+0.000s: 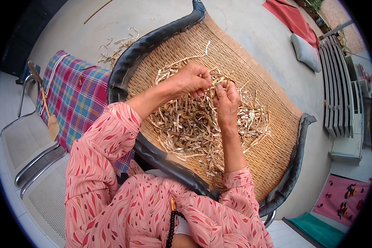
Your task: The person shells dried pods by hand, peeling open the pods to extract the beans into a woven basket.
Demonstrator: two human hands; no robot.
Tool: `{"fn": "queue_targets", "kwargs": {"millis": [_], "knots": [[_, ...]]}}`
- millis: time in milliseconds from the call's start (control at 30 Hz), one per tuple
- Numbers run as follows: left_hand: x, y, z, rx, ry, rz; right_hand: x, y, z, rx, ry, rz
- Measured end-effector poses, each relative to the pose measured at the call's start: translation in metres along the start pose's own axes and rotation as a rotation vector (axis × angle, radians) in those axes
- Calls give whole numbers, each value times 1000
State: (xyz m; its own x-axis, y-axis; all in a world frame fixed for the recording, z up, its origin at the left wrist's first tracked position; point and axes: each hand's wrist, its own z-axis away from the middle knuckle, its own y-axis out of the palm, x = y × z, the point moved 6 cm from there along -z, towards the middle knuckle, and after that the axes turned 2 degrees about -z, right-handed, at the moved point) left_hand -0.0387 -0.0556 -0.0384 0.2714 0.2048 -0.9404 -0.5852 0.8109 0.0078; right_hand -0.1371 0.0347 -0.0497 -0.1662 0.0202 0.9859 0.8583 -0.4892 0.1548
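A large woven winnowing tray (252, 70) with a dark padded rim lies in front of me. In its middle is a loose heap of dried bean pods (190, 124), brown and straw-coloured, with pale split husks among them. Above the heap, my left hand (193, 78) is closed in a pinch; what its fingertips grip is too small to make out. Close beside it, my right hand (228, 101) is closed with the thumb pressed against the fingers, on a dry bean pod (221, 80) that shows only in part.
Metal chairs (31, 140) stand at the left, with a checked cloth (72, 89) and a wooden ladle (53, 126) nearby. Dry husks (119, 47) lie on the floor beyond the rim. A grey cushion (306, 51) and red cloth (287, 16) are at the upper right.
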Motion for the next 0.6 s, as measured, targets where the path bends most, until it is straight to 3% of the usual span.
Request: {"fn": "queue_targets", "kwargs": {"millis": [167,300,600], "knots": [[0,-5,-1,-52,-12,23,-8,0,-6,196,105,-236],[-4,-9,0,-94,17,36,4,9,1,287,157,-122],[-6,-11,0,-81,57,1,-8,-1,2,106,296,-293]]}}
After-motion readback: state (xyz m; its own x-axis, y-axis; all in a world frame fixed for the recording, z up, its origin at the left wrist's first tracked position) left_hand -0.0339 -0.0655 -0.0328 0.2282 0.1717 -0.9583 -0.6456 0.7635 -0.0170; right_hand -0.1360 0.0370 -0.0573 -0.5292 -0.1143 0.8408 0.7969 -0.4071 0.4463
